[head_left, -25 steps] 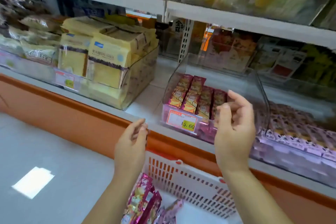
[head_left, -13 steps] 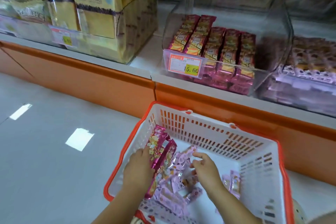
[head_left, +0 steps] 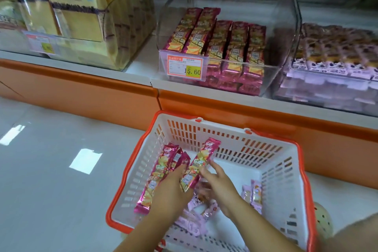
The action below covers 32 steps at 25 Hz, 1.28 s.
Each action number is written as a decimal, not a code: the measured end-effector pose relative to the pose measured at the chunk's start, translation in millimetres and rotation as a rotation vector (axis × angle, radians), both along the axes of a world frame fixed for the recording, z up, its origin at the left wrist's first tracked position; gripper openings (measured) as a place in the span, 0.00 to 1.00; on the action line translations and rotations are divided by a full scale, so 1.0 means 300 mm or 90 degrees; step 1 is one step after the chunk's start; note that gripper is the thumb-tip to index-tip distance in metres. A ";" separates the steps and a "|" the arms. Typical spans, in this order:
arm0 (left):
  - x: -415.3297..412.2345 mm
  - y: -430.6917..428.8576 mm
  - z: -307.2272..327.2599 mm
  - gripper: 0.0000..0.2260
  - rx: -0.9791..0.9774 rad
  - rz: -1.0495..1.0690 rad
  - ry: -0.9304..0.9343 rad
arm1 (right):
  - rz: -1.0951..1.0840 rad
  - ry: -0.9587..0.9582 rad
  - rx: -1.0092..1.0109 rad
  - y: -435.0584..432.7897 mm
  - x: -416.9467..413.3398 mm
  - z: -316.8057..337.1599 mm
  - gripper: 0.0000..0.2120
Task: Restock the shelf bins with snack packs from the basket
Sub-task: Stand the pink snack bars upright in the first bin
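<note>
A white basket with an orange rim (head_left: 302, 170) stands on the floor below the shelf. My left hand (head_left: 171, 190) grips a bundle of long pink snack packs (head_left: 161, 172) inside it at the left. Another pink snack pack (head_left: 202, 159) is raised at a slant over my left fingers, and my right hand (head_left: 218, 182) pinches its right edge with the fingertips. Small pale pink packs (head_left: 254, 192) lie on the basket floor. On the shelf above, a clear bin (head_left: 286, 32) with a 15.60 price tag (head_left: 184, 67) holds rows of the same pink packs (head_left: 235, 47).
A bin of yellow bags (head_left: 81, 16) stands to the left of the pink bin and a bin of purple-and-white packs (head_left: 337, 57) to its right. The orange shelf base (head_left: 81, 92) runs behind the basket. Grey floor (head_left: 51, 190) lies to the left.
My hands came down from the shelf bin into the basket. The left hand gathered long pink packs, and one pack is now lifted between both hands.
</note>
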State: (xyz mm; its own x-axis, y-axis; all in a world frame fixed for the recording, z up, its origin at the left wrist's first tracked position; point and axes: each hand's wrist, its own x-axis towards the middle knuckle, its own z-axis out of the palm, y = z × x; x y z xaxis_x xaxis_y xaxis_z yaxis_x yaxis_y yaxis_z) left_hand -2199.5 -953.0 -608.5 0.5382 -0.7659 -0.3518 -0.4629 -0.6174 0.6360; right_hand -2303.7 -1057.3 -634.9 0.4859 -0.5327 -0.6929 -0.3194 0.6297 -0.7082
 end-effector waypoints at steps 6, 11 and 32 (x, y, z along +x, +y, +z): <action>-0.024 0.008 0.068 0.22 -0.066 0.054 0.283 | -0.084 -0.090 0.010 -0.046 -0.024 0.025 0.22; 0.010 0.036 0.048 0.21 -0.018 0.057 0.399 | -0.060 -0.096 -0.015 -0.046 -0.041 0.036 0.21; 0.305 -0.240 0.562 0.23 -0.482 0.147 0.072 | -0.136 -0.162 -0.644 -0.332 0.165 0.899 0.19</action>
